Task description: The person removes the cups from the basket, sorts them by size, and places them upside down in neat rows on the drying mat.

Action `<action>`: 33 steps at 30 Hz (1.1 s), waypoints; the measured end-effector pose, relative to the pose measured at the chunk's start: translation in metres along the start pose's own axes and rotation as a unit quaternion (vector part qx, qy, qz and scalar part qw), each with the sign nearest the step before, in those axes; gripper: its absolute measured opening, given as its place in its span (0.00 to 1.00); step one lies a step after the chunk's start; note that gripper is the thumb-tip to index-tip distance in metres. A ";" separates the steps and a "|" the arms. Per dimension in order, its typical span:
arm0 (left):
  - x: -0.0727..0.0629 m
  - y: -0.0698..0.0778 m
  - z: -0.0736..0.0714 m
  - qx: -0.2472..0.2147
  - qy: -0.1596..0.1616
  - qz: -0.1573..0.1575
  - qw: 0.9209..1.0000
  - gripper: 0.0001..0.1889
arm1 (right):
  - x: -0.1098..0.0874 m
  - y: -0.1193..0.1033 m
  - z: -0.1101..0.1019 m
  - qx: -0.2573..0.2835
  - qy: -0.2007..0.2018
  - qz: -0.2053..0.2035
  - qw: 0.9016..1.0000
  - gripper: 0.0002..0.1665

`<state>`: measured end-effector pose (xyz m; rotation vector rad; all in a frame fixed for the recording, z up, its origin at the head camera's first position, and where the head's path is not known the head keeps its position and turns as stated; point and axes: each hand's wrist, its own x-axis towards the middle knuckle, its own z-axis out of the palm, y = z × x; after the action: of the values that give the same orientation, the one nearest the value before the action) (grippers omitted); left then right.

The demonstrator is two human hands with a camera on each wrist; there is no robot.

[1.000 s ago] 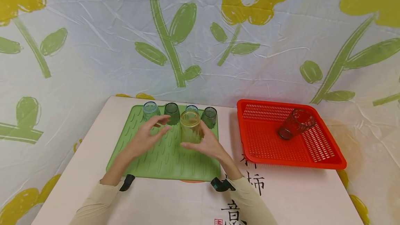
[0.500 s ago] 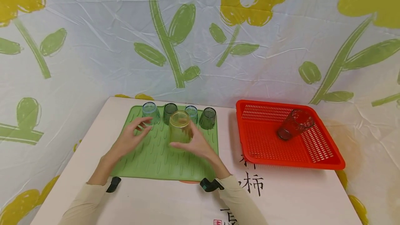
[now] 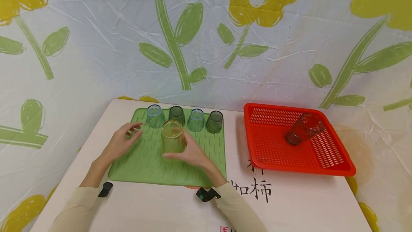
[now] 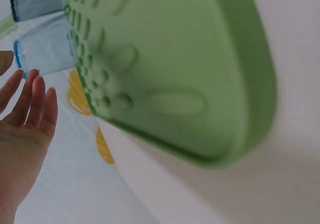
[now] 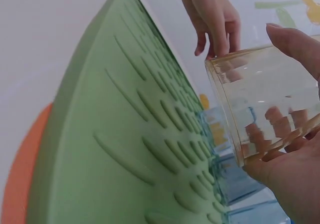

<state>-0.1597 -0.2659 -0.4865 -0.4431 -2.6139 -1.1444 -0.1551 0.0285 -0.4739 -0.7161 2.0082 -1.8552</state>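
Note:
My right hand [image 3: 195,154] grips a yellow-tinted glass tumbler [image 3: 170,143] over the green ridged drying mat [image 3: 148,173], thumb on the near side and fingers behind. In the right wrist view, the rim of the tumbler [image 5: 272,91] faces the mat with a gap between them. Near the mat's left edge, my left hand [image 3: 120,143] holds nothing, its fingers loosely bent and apart from the tumbler. Along the mat's back edge stand a blue glass [image 3: 156,118], a dark grey glass [image 3: 176,114], a second blue glass [image 3: 196,121] and a second grey glass [image 3: 215,122].
To the right, a red plastic basket [image 3: 267,162] holds one dark glass [image 3: 304,128] leaning on its side. The pale table [image 3: 154,207] carries black written characters right of the mat. A flower-printed cloth [image 3: 109,46] hangs behind.
My right hand has carried the yellow tumbler left and slightly nearer to me. My left hand has also moved left, away from the tumbler, toward the mat's edge.

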 end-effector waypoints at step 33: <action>-0.004 -0.056 -0.018 0.022 -0.063 -0.005 0.998 0.23 | 0.012 0.023 0.042 -0.011 -0.082 -0.001 0.997 0.56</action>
<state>-0.1744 -0.3163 -0.5131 -0.5097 -2.7453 -1.0920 -0.1451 -0.0123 -0.5004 -0.8472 1.9265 -1.7173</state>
